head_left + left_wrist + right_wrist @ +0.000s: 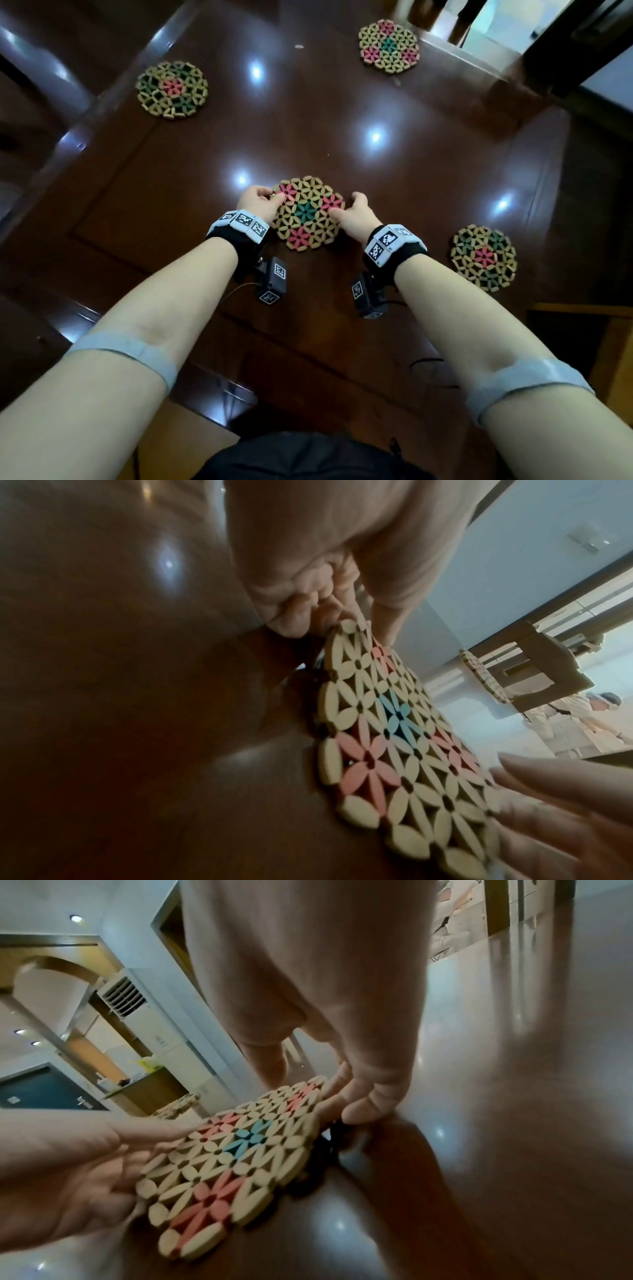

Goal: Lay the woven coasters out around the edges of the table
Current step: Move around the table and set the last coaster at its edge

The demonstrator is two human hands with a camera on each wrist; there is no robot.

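A round woven coaster (306, 214) of tan beads, with pink flowers and a green centre, sits at the middle of the dark glossy table (428, 178). My left hand (276, 198) pinches its left rim, thumb on top. My right hand (342, 209) grips its right rim. In the left wrist view the left hand (346, 618) holds the coaster (394, 737) by its edge, slightly raised. In the right wrist view the right hand (329, 1093) has its thumb above the coaster (232, 1153) and its fingers curled at the rim. Something dark shows under the coaster; I cannot tell what.
Three more coasters lie flat on the table: one far left (172, 89), one at the far right corner (388, 46), one near right (483, 257). Ceiling lights glare off the tabletop. A chair back (582, 51) stands beyond the far right edge.
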